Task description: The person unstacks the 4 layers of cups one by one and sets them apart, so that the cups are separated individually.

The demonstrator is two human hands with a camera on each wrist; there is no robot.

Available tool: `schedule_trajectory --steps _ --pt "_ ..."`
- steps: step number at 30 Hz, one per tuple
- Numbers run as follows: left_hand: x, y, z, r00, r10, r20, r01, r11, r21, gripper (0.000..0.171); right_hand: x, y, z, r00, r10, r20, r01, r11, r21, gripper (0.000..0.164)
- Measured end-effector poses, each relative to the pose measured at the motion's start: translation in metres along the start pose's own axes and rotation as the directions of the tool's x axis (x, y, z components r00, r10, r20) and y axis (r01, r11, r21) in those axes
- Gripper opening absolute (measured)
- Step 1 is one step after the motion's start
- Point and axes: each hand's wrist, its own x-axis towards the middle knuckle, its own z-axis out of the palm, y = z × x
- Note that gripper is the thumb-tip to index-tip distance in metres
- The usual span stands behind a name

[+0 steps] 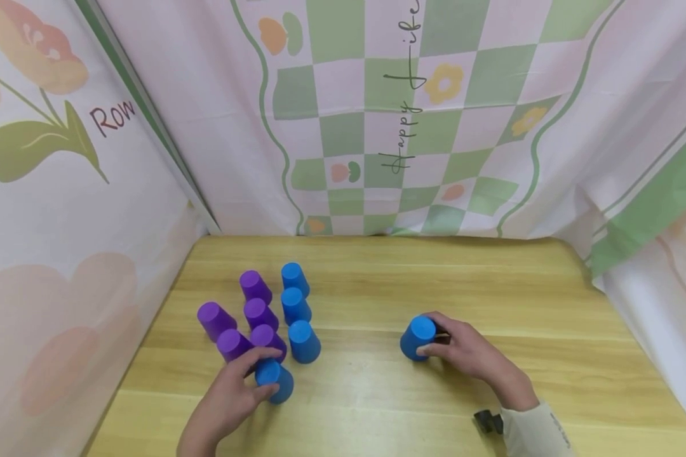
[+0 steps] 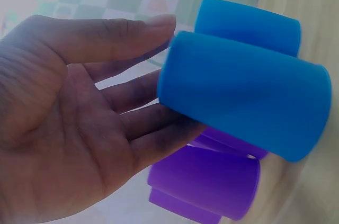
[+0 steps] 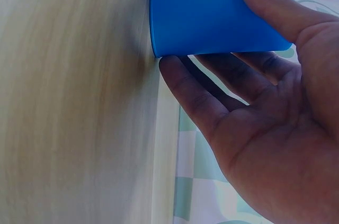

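An upside-down blue cup [image 1: 282,384] stands at the front left, with my left hand [image 1: 231,397] around its narrow top, thumb on the near side and fingers beyond. In the left wrist view, the thumb tip meets the upper edge of this blue cup [image 2: 243,94], and some fingers pass behind it. Farther right, my right hand [image 1: 469,349] holds another upside-down blue cup [image 1: 414,343] between thumb and fingers. The right wrist view shows the thumb lying along that blue cup [image 3: 206,15], its wide rim at the wooden tabletop.
Several upside-down purple cups [image 1: 260,315] cluster just beyond my left hand. Beside them runs a row of three blue cups [image 1: 305,343]. The wooden table [image 1: 366,406] ends at a printed curtain [image 1: 343,133]. A small black object [image 1: 486,421] is by the right sleeve [image 1: 534,431].
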Motion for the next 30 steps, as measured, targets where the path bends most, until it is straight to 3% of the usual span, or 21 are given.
schedule_trajectory --steps 9,13,15,20,22,30 --pt "-0.007 0.016 0.000 0.997 0.048 -0.066 -0.047 0.999 0.018 0.038 -0.001 0.001 0.001 1.000 -0.004 -0.004 0.005 1.000 0.003 0.049" --pt "-0.009 0.025 0.004 0.982 0.164 -0.097 -0.162 0.986 0.024 0.037 -0.001 0.000 0.000 1.000 -0.008 -0.005 0.008 1.000 0.001 0.049" --pt "-0.009 0.030 0.009 0.961 0.260 -0.098 -0.258 0.966 0.027 0.037 0.000 0.000 0.000 1.000 -0.006 -0.003 0.006 1.000 0.000 0.049" --pt "-0.003 0.049 0.033 0.880 0.465 -0.096 -0.464 0.885 0.035 0.035 0.000 0.001 -0.001 1.000 -0.004 0.001 0.004 1.000 -0.002 0.050" --pt "0.002 0.062 0.046 0.869 0.488 -0.082 -0.487 0.873 0.033 0.033 0.000 0.000 -0.001 1.000 -0.006 0.002 0.006 1.000 -0.002 0.050" --pt "0.034 0.108 0.098 0.884 0.466 0.029 -0.467 0.883 0.048 0.041 0.003 0.004 0.002 1.000 -0.023 -0.010 0.023 1.000 -0.001 0.050"
